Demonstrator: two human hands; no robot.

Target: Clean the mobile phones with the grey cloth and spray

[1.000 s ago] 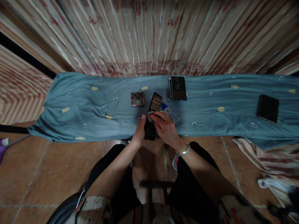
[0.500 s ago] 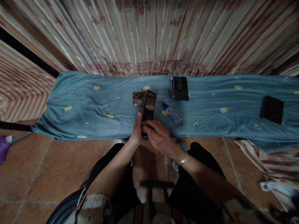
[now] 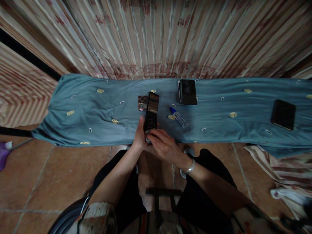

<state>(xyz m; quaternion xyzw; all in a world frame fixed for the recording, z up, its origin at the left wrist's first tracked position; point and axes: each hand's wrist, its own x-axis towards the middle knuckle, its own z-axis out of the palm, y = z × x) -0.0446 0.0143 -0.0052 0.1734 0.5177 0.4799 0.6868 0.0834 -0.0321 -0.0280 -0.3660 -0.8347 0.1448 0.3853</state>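
In the head view, a silvery bracelet [image 3: 191,166] is worn on the wrist behind the fingers of the right hand [image 3: 167,146]. Those fingertips are bunched together, and a small pale wad [image 3: 147,138] is pinched between them, against the near end of an open flip phone [image 3: 152,112]. The phone is gripped by the left hand [image 3: 139,138], its thumb laid along the left edge and a fingertip showing at the right edge; the other left fingers are hidden beneath. The keypad and raised screen extend beyond both sets of fingers. Past the right fingers, to their right, a clear blue-capped bottle [image 3: 179,118] is laid on the blue-green cloth [image 3: 122,126]. Beyond the left thumb, a checkered case [image 3: 142,102] is partly covered by the phone's screen. A dark-topped stack [image 3: 188,92] is placed farther out than the bottle, and a black case [image 3: 283,114] well apart to the right. A striped curtain [image 3: 156,39] is hung behind.
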